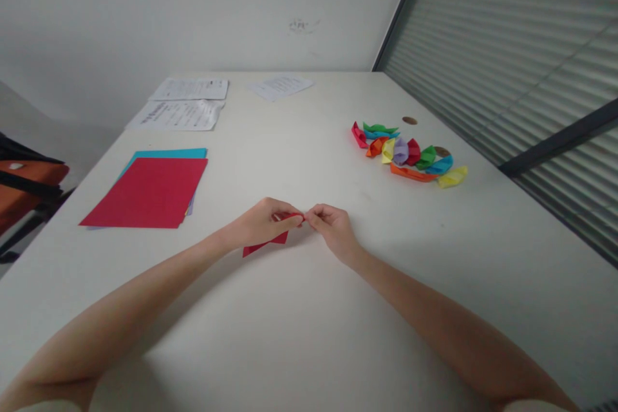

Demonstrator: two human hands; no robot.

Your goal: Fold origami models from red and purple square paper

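Observation:
A folded piece of red paper [277, 239] is held just over the white table, in front of me. My left hand [267, 220] grips it from above, with thumb and fingers closed and covering much of it. At its right tip, my right hand [333, 226] pinches the red paper between thumb and fingertips. The two hands almost touch there. A pointed, creased end of the paper sticks out below the left palm. How the part under the fingers is folded is hidden.
At left lies a stack of coloured sheets [147, 193], red on top. Several folded paper boats [400, 151] in mixed colours sit at right. Printed papers [176, 114] lie at the table's far left, another printed sheet [282, 85] by the wall. Window blinds [512, 45] flank the right edge.

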